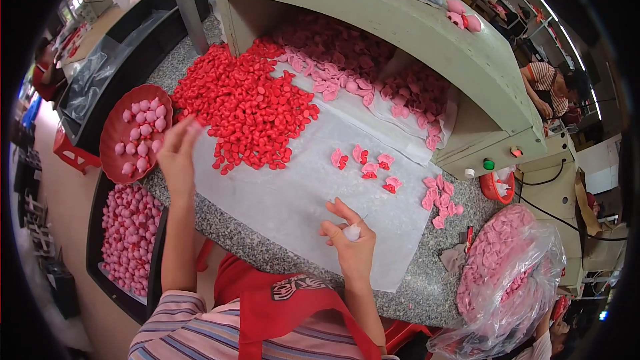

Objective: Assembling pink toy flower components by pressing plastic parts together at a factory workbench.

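Observation:
My left hand (177, 153) is raised between a red scalloped bowl (110, 135) and a heap of small red bow-shaped pieces (250, 110). Its thumb and fingers are pinched together; a blurred pinkish bit shows at the tips, too unclear to name. My right hand (353, 247) hovers over the white sheet (287, 197) with its fingers curled around a small white squeeze bottle (351, 232), whose thin tip points up. Beyond it on the sheet lie several pink pieces with red bows (370, 170). Round pink pieces (142, 127) sit in the bowl.
A pale green machine housing (373, 17) arches over more pink pieces (333, 60). Loose pink parts (440, 200) and a clear bag of pink parts (497, 260) are at right. Below the bowl, a black crate (93, 240) holds many pink pieces. An empty-looking black tray (120, 47) stands far left.

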### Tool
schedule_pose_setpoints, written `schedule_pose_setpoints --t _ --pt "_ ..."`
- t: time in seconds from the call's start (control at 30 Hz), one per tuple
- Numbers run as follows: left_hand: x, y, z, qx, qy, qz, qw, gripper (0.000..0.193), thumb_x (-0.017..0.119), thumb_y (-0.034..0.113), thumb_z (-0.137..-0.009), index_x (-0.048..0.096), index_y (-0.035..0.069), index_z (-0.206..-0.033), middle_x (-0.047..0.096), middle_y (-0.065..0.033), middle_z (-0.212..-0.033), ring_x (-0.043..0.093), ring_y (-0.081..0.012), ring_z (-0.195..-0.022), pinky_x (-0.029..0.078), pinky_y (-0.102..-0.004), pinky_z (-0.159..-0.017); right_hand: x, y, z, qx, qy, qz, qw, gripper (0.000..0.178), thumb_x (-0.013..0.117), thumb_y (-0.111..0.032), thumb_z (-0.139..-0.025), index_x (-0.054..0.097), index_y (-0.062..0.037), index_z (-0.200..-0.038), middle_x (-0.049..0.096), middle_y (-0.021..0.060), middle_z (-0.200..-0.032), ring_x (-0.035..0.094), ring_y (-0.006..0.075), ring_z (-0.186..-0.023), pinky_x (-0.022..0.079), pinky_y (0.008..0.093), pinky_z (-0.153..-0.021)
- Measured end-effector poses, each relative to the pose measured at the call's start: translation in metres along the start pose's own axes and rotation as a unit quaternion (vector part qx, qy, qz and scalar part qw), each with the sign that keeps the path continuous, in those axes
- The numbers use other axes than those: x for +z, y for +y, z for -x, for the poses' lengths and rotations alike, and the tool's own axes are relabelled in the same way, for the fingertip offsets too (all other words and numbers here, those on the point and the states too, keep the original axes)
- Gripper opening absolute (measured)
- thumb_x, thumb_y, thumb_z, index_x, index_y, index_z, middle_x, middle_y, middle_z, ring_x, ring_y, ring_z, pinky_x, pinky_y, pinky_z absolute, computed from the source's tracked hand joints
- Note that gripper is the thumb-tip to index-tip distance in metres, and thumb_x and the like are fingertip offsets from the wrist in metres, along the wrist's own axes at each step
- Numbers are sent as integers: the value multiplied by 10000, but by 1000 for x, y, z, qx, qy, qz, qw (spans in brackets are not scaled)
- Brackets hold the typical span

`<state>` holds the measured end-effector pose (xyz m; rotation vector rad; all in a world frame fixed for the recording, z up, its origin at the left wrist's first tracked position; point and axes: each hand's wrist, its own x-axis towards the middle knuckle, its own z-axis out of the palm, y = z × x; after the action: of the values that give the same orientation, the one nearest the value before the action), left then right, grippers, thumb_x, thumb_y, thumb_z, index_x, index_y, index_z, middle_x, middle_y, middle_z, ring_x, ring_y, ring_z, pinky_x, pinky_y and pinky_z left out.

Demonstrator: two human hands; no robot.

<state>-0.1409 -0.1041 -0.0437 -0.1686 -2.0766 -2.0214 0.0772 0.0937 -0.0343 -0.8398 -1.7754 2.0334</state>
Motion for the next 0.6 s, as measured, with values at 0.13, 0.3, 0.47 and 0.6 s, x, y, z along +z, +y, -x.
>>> schedule_pose_setpoints --t 0.13,0.3,0.47,0.6 --pt "-76 -34 -67 87 106 -170 976 276 596 115 -794 584 -3 -1043 597 -110 -978 568 -165 -888 442 -267 -783 0 6 3 14 -32 30 999 369 632 -47 -735 541 13 -1088 609 109 -1001 591 114 -678 452 209 -548" --pt "-33 -20 -42 250 186 -417 854 233 620 97 -758 623 48 -986 540 -132 -1009 534 -250 -941 444 -314 -772 -1 7 7 33 -38 28 998 341 635 -54 -738 555 6 -1064 618 109 -962 586 109 -675 451 212 -559" --pt "105 -1 38 152 -202 -155 955 190 643 59 -731 615 17 -914 562 -96 -836 572 -166 -668 444 -247 -594 -9 2 11 27 -31 22 999 328 631 -47 -739 561 6 -1055 620 108 -945 582 113 -671 450 215 -565" --pt "167 -18 73 196 -257 -246 914 162 632 117 -732 622 19 -862 581 -132 -783 588 -256 -654 456 -339 -585 -18 2 17 8 -5 13 1000 311 628 -41 -737 565 11 -1038 620 109 -925 578 116 -661 451 216 -563"
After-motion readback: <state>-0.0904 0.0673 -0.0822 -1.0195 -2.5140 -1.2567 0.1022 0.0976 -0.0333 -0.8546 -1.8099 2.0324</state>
